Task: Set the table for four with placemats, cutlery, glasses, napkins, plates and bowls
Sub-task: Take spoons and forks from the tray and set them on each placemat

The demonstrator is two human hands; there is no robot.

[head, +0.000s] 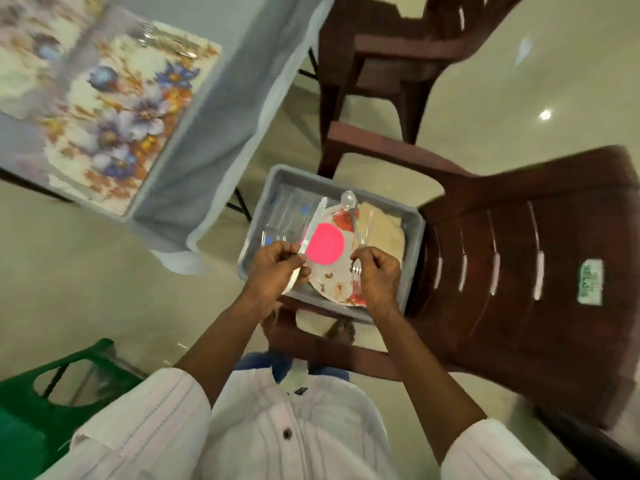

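A grey tray (412, 223) rests on the seat of a brown plastic chair (512, 258). In the tray lie a floral plate (332, 282), a pink bowl (325, 244) on it, clear glasses (287, 213) and a beige cloth (384, 230). My left hand (273, 271) grips a clear plastic knife (313, 223) above the tray's near left side. My right hand (377, 271) holds a clear plastic spoon (351, 209) together with a fork (356, 271), over the plate. At the upper left, a floral placemat (114, 109) lies on the grey-clothed table (221, 109), with cutlery (166, 39) at its far end.
A second brown chair (391, 53) stands behind the tray, next to the table. A green plastic stool (41, 393) is at the lower left. Pale tiled floor (86, 271) lies between table, stool and chairs. My feet show under the chair's armrest.
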